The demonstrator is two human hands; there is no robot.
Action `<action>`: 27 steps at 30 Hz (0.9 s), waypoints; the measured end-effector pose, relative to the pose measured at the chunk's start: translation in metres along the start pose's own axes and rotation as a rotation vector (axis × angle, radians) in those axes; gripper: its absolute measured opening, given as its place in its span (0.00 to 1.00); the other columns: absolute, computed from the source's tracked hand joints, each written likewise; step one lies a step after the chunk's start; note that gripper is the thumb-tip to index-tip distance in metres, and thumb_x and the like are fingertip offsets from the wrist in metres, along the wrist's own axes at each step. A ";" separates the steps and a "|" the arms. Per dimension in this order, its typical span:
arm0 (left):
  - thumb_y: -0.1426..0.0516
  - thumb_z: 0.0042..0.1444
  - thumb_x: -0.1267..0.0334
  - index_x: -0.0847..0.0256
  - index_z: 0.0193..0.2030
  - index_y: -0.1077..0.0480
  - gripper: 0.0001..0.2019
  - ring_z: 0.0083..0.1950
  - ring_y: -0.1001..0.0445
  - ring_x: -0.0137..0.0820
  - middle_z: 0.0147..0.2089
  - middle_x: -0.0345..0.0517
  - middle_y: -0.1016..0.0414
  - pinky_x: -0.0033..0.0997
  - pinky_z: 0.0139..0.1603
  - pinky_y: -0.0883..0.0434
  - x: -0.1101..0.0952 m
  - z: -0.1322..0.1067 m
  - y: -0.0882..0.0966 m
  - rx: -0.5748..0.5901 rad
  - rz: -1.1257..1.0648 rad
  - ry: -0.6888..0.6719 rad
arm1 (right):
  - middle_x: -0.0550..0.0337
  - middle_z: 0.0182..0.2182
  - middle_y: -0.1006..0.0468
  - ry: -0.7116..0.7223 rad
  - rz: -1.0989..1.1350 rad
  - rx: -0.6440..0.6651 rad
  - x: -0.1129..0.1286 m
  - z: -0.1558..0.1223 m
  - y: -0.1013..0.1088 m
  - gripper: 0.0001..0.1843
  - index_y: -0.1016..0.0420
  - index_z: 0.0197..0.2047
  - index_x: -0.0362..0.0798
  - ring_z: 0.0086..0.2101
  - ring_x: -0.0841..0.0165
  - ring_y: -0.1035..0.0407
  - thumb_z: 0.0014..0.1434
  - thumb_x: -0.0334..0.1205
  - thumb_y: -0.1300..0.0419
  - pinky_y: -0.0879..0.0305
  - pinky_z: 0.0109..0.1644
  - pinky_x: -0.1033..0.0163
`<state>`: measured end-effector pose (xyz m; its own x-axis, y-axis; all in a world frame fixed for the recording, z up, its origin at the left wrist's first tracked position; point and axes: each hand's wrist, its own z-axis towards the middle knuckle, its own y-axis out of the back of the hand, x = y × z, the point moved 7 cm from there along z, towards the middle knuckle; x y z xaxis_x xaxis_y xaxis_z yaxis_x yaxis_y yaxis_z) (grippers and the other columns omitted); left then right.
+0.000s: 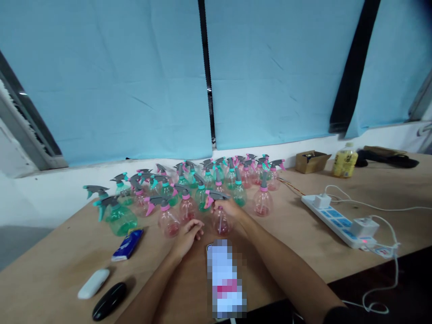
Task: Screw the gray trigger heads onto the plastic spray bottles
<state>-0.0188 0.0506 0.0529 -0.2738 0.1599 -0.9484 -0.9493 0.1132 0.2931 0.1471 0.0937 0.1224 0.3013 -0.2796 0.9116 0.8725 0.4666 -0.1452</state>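
A clear pink spray bottle [221, 224] with a grey and pink trigger head stands upright in front of me. My right hand [227, 208] is closed round its neck, just under the head. To its left, my left hand [189, 233] rests low over the table with loosely curled fingers and nothing visible in them. Just beyond that hand are two more pink spray bottles [168, 222]. A green spray bottle [122, 219] leans at the left front of the group. Behind, several pink and green bottles crowd together towards the wall.
A phone [227, 279], its screen blurred, lies between my forearms. On the left are a blue packet [127, 245], a white case [93, 283] and a black case [110, 301]. A power strip [337, 220] with cables, a cardboard box [311, 162] and a yellow-labelled bottle [344, 161] occupy the right.
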 end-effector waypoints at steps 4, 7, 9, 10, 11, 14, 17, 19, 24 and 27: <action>0.43 0.53 0.48 0.59 0.34 0.28 0.16 0.27 0.31 0.30 0.27 0.40 0.27 0.29 0.33 0.35 0.000 0.000 0.000 0.007 0.005 -0.012 | 0.62 0.20 0.26 -0.020 0.002 -0.042 0.001 -0.002 0.000 0.10 0.23 0.23 0.46 0.23 0.70 0.33 0.39 0.34 0.45 0.42 0.28 0.66; 0.44 0.54 0.48 0.59 0.34 0.28 0.15 0.27 0.31 0.29 0.28 0.39 0.28 0.28 0.32 0.36 0.000 0.000 -0.001 0.014 0.014 -0.018 | 0.62 0.22 0.24 -0.016 -0.043 0.033 0.006 -0.001 -0.003 0.12 0.22 0.27 0.46 0.23 0.70 0.33 0.39 0.35 0.45 0.43 0.28 0.66; 0.44 0.55 0.48 0.59 0.35 0.28 0.15 0.28 0.31 0.30 0.28 0.39 0.27 0.29 0.33 0.36 0.000 -0.001 -0.002 0.022 0.023 -0.027 | 0.62 0.23 0.24 -0.007 -0.062 0.081 0.008 0.000 -0.004 0.14 0.21 0.30 0.47 0.23 0.70 0.34 0.39 0.35 0.45 0.42 0.28 0.66; 0.44 0.55 0.48 0.59 0.35 0.28 0.16 0.28 0.31 0.30 0.28 0.40 0.27 0.29 0.34 0.35 0.001 -0.001 -0.002 0.024 0.029 -0.030 | 0.62 0.24 0.24 -0.009 -0.062 0.090 0.009 0.000 -0.004 0.15 0.21 0.31 0.47 0.23 0.70 0.34 0.39 0.35 0.45 0.42 0.29 0.66; 0.44 0.55 0.48 0.59 0.35 0.28 0.16 0.28 0.31 0.30 0.29 0.40 0.27 0.29 0.34 0.35 0.001 0.000 -0.003 0.026 0.036 -0.031 | 0.62 0.23 0.24 -0.014 -0.060 0.090 0.008 0.000 -0.004 0.15 0.21 0.32 0.47 0.24 0.70 0.34 0.39 0.35 0.44 0.42 0.29 0.65; 0.44 0.54 0.49 0.59 0.35 0.27 0.15 0.28 0.31 0.30 0.28 0.40 0.26 0.30 0.34 0.35 0.001 0.000 -0.002 0.021 0.049 -0.032 | 0.63 0.21 0.26 -0.027 -0.039 0.064 0.004 0.000 -0.002 0.13 0.21 0.30 0.47 0.23 0.70 0.35 0.40 0.35 0.45 0.41 0.31 0.65; 0.44 0.55 0.50 0.59 0.34 0.27 0.14 0.28 0.31 0.30 0.28 0.40 0.27 0.30 0.34 0.35 -0.001 -0.001 -0.003 0.023 0.048 -0.033 | 0.63 0.20 0.27 -0.022 -0.014 0.041 -0.001 -0.001 -0.002 0.11 0.22 0.27 0.47 0.24 0.70 0.34 0.40 0.34 0.45 0.41 0.31 0.65; 0.44 0.55 0.50 0.59 0.34 0.28 0.14 0.28 0.31 0.30 0.28 0.40 0.27 0.29 0.34 0.35 -0.002 -0.001 -0.003 0.031 0.045 -0.035 | 0.62 0.21 0.26 -0.014 -0.001 0.033 -0.002 -0.002 -0.002 0.11 0.22 0.27 0.46 0.25 0.70 0.33 0.40 0.34 0.45 0.41 0.31 0.66; 0.44 0.56 0.51 0.60 0.35 0.28 0.14 0.28 0.31 0.29 0.29 0.39 0.28 0.29 0.34 0.36 0.000 -0.001 -0.004 0.050 0.047 -0.046 | 0.62 0.21 0.25 -0.017 -0.019 0.027 -0.003 -0.001 0.000 0.12 0.21 0.29 0.46 0.24 0.71 0.34 0.40 0.34 0.45 0.40 0.32 0.66; 0.44 0.56 0.51 0.60 0.35 0.28 0.14 0.28 0.32 0.29 0.29 0.39 0.28 0.29 0.34 0.36 0.003 0.000 -0.004 0.051 0.039 -0.045 | 0.64 0.19 0.26 -0.030 -0.073 0.027 -0.006 -0.001 0.003 0.13 0.21 0.30 0.46 0.23 0.71 0.36 0.41 0.34 0.44 0.41 0.32 0.67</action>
<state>-0.0158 0.0508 0.0491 -0.3022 0.2091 -0.9300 -0.9286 0.1561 0.3368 0.1484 0.0963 0.1163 0.2253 -0.2889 0.9305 0.8808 0.4686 -0.0677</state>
